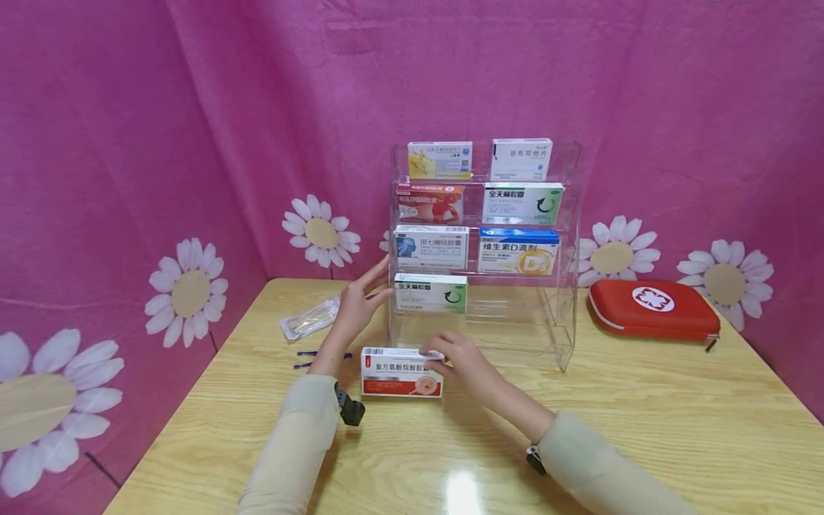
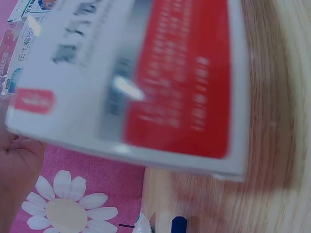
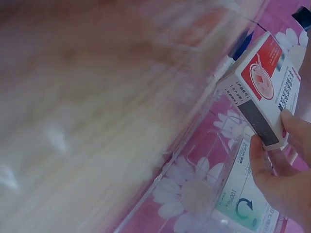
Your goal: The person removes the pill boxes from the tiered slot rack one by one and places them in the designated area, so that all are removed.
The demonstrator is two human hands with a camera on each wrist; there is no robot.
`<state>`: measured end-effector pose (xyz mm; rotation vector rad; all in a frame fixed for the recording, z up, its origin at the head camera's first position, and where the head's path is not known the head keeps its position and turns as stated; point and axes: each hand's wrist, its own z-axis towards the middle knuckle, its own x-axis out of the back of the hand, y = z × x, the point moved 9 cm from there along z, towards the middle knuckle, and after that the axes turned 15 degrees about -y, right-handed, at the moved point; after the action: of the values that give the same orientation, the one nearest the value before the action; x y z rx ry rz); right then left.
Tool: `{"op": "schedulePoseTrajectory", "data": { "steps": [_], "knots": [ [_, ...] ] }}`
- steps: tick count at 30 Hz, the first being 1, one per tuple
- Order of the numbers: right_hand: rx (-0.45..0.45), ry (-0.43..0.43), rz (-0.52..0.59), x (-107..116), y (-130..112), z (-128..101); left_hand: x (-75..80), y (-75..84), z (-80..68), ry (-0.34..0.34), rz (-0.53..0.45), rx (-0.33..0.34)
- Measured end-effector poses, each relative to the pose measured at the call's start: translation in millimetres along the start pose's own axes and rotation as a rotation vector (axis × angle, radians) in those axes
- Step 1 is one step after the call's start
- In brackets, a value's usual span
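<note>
1. One red-and-white medicine box (image 1: 402,372) stands on its long edge on the tabletop (image 1: 644,429), just in front of the clear acrylic rack (image 1: 566,286).
2. R hand (image 1: 460,361) pinches the box's top right end; grip = fingers and thumb curled round that end, also seen in the right wrist view (image 3: 279,170).
3. L hand (image 1: 359,304) is off the box, fingers straight, grip released, beside the rack's left wall near a green-and-white box (image 1: 431,292) on the lowest filled shelf.
4. Rack holds 7 boxes over 4 tiers.
5. Left of L hand: clear packet (image 1: 310,318), w/ blue pens (image 1: 307,357) near it.
6. Far right on the tabletop: red first-aid pouch (image 1: 653,309).
</note>
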<state>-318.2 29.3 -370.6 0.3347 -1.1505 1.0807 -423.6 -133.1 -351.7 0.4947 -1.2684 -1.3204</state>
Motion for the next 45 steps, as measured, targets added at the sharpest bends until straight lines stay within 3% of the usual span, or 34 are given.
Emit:
{"op": "schedulePoseTrajectory", "data": {
  "steps": [11, 16, 23, 33, 40, 45],
  "knots": [
    [-0.071, -0.067, 0.012, -13, 1, 9, 0.1, -1.2, -0.2, 0.002, 0.011, -0.002],
    [-0.108, -0.085, 0.071, -16, 5, 9, 0.1, -2.3, 0.1, 0.0, 0.015, 0.0],
    [-0.181, -0.194, 0.138, -25, 11, 7, 0.7, -3.7, -0.2, 0.008, 0.023, 0.015],
    [-0.199, -0.286, 0.285, -37, 16, 8, 0.0, -2.4, 0.5, 0.0, 0.003, -0.013],
    [-0.206, -0.313, 0.226, -43, 17, 11, 0.8, 4.2, -2.9, 0.007, 0.0, -0.096],
    [-0.218, -0.364, 0.235, -49, 18, 13, -0.3, 2.1, -1.7, -0.002, -0.008, -0.056]
  ]
}}
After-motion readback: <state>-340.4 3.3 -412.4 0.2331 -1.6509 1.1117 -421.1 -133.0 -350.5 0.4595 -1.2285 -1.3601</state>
